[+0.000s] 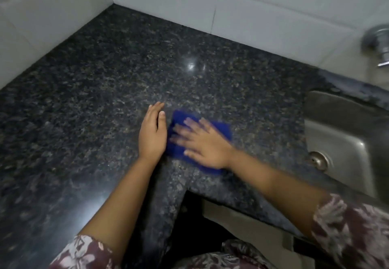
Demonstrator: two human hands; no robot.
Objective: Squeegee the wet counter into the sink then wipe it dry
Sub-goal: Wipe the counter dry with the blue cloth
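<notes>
A dark speckled granite counter (105, 83) fills an L-shaped corner under white tiles. On it, near the middle, lies a blue cloth (221, 130). My right hand (204, 142) presses flat on the cloth with fingers spread, blurred by motion. My left hand (152, 131) rests flat on the bare counter just left of the cloth, fingers together, holding nothing. The steel sink (347, 138) is set into the counter at the right, its drain (319, 160) visible. No squeegee is in view.
A chrome tap (376, 43) juts from the tiled wall (252, 11) above the sink. White tiles also close the left side. The counter's front edge steps inward near my body, over a dark gap.
</notes>
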